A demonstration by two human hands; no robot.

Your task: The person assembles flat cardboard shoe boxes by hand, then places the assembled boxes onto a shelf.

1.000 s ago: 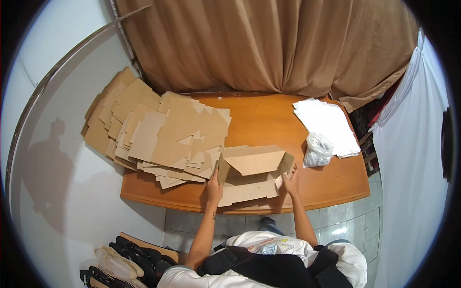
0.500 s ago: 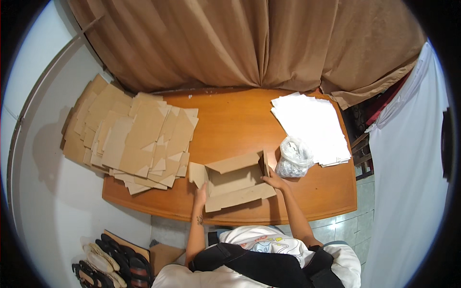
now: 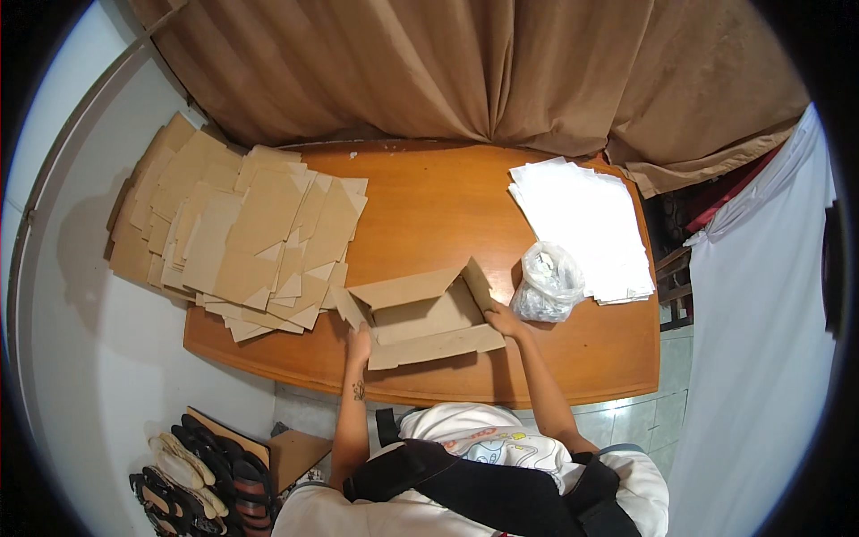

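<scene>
An open brown cardboard box [image 3: 437,343] with its flaps raised is between my hands near the table's front edge. My left hand [image 3: 358,344] is closed on the box's left end, beside a flap that sticks up. At the right end, my right hand [image 3: 505,319] grips the side wall near another upright flap. The inside of the box shows bare cardboard. Whether its underside touches the table, I cannot tell.
A wide heap of flat cardboard pieces [image 3: 255,233] covers the table's left side. To the right are a stack of white sheets [image 3: 586,224] and a clear plastic bag [image 3: 548,285] with small things inside. The wooden table [image 3: 429,201] backs onto a brown curtain [image 3: 394,72]. Footwear [image 3: 210,474] lies at lower left.
The view has shifted slightly. The box has tilted a little in my hands, and its right end flap now stands further outward. Both hands keep their hold.
</scene>
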